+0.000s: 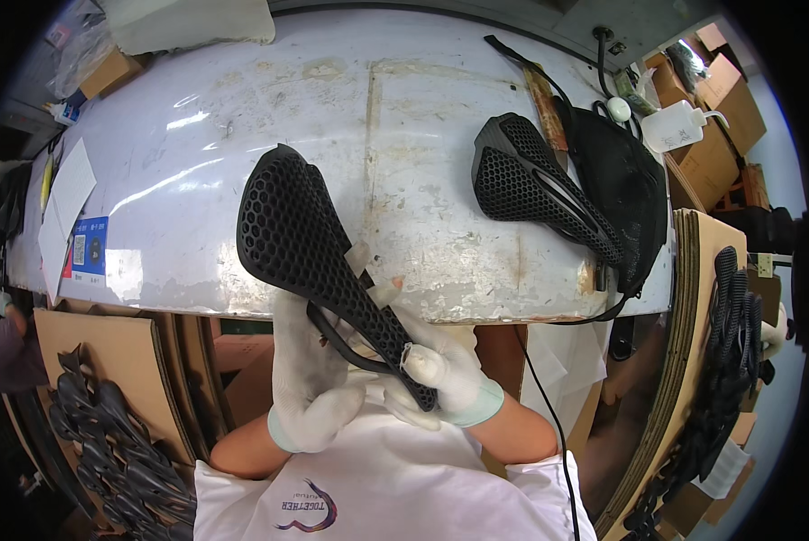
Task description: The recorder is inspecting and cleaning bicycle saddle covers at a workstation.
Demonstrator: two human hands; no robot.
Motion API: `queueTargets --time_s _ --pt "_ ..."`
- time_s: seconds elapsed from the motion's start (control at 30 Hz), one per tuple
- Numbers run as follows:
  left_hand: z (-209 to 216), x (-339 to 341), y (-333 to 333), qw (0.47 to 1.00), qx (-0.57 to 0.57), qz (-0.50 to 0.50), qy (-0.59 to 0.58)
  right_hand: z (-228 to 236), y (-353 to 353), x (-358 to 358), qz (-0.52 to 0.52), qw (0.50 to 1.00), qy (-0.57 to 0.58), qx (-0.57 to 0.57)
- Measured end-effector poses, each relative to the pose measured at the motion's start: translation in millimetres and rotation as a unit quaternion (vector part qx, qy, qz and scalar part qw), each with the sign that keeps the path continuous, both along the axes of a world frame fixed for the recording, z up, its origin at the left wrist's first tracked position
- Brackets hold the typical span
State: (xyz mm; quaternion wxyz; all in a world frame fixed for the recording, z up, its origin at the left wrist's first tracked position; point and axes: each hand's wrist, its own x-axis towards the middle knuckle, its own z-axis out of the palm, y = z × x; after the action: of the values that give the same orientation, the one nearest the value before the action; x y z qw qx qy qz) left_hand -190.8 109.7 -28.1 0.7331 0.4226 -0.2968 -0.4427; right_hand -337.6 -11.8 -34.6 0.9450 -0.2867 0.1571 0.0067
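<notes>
Worn white workbench [242, 162]; left hand [310, 379] and right hand [440, 374] both clasp honeycomb saddle [319, 257], nose at 5 o'clock; best keep grip firm near rails.

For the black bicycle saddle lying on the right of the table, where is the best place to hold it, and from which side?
Probably grip the bicycle saddle around its narrow nose, coming from the table's near edge. The nose points toward that edge and is slim enough to wrap, while the wide rear lies farther away beside a black bag.
</notes>
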Motion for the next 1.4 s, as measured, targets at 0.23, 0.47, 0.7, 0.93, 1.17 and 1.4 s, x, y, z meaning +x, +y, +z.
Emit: queueTargets --time_s 0.23,0.47,0.7,0.93,1.17,1.4 --pt "5 0 -8 0.993 -0.006 -0.016 -0.119 7 18 6 -0.083 0.993 0.064 -0.062" --pt "16 11 -6 0.983 0.084 0.100 0.128 -4 31 0 -0.006 0.957 0.050 -0.286" --pt "15 36 21 0.978 0.147 -0.066 0.132 9 -10 -13 -0.348 0.675 0.100 -0.643" --pt "-6 30 33 0.933 0.150 -0.238 0.226 49 -52 -18 -0.048 0.817 -0.077 -0.569" --pt "-20 52 37 0.909 0.137 -0.347 0.186 37 -34 -10 -0.103 0.732 -0.128 -0.661" --pt "-26 68 24 0.925 0.035 -0.355 -0.132 43 -28 -11 -0.032 0.717 -0.139 -0.682"
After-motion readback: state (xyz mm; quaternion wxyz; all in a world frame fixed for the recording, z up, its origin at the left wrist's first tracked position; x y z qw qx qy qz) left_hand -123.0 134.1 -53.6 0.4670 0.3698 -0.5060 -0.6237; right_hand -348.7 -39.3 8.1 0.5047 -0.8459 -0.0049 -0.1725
